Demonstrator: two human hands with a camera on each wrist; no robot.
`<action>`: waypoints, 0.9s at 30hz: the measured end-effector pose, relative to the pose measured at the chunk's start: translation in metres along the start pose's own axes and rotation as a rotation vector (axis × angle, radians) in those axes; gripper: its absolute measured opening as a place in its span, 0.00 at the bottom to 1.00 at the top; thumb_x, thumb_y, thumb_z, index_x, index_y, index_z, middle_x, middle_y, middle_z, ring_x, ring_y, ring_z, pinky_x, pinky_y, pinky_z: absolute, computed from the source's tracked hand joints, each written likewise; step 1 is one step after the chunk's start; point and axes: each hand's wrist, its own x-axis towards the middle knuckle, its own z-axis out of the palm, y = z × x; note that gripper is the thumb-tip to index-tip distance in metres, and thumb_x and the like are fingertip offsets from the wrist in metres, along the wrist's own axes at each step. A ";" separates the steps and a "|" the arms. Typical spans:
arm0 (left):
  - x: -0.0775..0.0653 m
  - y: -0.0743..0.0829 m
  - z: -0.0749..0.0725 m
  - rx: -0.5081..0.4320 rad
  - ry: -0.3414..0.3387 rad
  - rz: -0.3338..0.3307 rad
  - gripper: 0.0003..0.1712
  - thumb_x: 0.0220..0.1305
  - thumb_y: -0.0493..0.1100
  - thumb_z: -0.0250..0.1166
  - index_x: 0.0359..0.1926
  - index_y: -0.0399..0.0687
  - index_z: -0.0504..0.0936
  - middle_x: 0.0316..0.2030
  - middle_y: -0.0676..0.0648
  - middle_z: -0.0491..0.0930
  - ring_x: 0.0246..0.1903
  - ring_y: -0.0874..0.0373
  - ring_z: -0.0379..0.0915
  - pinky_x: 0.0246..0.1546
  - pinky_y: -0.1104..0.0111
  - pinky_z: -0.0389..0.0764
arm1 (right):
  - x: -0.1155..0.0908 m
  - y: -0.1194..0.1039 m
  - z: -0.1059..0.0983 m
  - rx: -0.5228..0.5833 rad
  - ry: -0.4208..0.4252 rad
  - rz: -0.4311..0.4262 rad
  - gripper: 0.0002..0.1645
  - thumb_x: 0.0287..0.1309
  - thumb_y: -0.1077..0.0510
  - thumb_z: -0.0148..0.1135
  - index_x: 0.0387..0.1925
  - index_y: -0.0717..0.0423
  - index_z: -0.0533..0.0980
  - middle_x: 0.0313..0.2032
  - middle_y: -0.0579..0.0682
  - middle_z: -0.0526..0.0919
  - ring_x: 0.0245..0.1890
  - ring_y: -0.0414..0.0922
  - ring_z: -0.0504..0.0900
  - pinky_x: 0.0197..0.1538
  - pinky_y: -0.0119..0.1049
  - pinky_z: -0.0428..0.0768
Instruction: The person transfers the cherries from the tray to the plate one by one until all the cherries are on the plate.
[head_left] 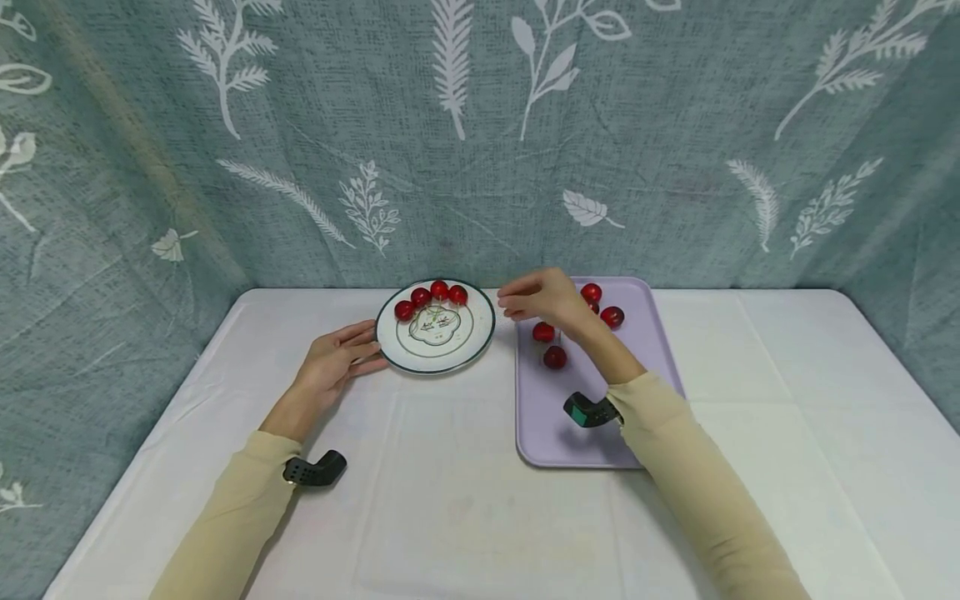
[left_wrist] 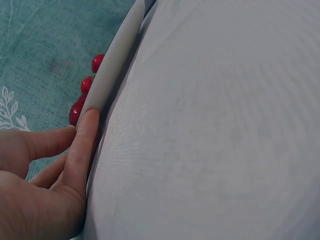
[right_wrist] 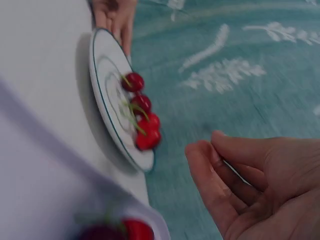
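A white plate (head_left: 480, 333) with a dark green rim lies at the back of the table, several red cherries (head_left: 438, 290) in a row along its far side. My left hand (head_left: 330, 360) holds the plate's left edge; in the left wrist view, finger and thumb (left_wrist: 62, 137) meet its rim from either side. Between the plate and a lilac tray (head_left: 551, 433), my right hand (head_left: 546, 297) hovers with nothing in it, fingers loosely bent and fingertips close together. More cherries (head_left: 555, 357) lie on the tray, some partly hidden behind the right hand and wrist.
A white cloth covers the table (head_left: 450, 517). Behind it hangs a green curtain (head_left: 480, 200) with white leaf prints, close to the back edge. The tray has a low raised rim and stands right of the plate. Both wrists carry black bands (head_left: 315, 471).
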 end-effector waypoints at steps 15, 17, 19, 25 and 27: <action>0.000 0.002 0.002 0.030 0.006 0.004 0.34 0.71 0.28 0.53 0.75 0.39 0.56 0.71 0.35 0.58 0.39 0.67 0.81 0.49 0.68 0.85 | -0.033 0.035 -0.063 0.025 0.122 0.182 0.26 0.72 0.54 0.54 0.48 0.79 0.76 0.21 0.46 0.83 0.21 0.35 0.82 0.36 0.31 0.89; 0.000 0.002 0.002 0.031 0.005 0.005 0.34 0.71 0.28 0.53 0.75 0.39 0.56 0.71 0.35 0.58 0.39 0.67 0.81 0.49 0.68 0.85 | -0.037 0.040 -0.070 0.019 0.125 0.212 0.26 0.72 0.54 0.53 0.47 0.80 0.77 0.19 0.46 0.83 0.19 0.34 0.81 0.33 0.29 0.88; 0.000 0.003 0.002 0.033 0.004 0.005 0.34 0.71 0.28 0.53 0.75 0.39 0.56 0.71 0.35 0.58 0.39 0.67 0.81 0.49 0.68 0.85 | -0.040 0.044 -0.076 -0.005 0.120 0.254 0.26 0.72 0.53 0.53 0.45 0.79 0.78 0.18 0.46 0.82 0.18 0.34 0.80 0.31 0.29 0.88; 0.000 0.002 0.001 0.018 -0.004 0.004 0.34 0.70 0.28 0.53 0.75 0.39 0.56 0.71 0.35 0.58 0.39 0.67 0.81 0.50 0.68 0.85 | -0.047 0.055 -0.087 -0.047 0.100 0.320 0.29 0.73 0.50 0.51 0.42 0.77 0.79 0.18 0.46 0.83 0.17 0.35 0.80 0.28 0.29 0.88; 0.000 0.001 0.002 0.017 -0.002 0.005 0.34 0.70 0.28 0.53 0.75 0.39 0.56 0.71 0.35 0.58 0.39 0.67 0.81 0.50 0.68 0.85 | -0.048 0.059 -0.088 -0.052 0.113 0.313 0.30 0.73 0.49 0.50 0.45 0.78 0.78 0.19 0.47 0.83 0.18 0.35 0.81 0.28 0.29 0.88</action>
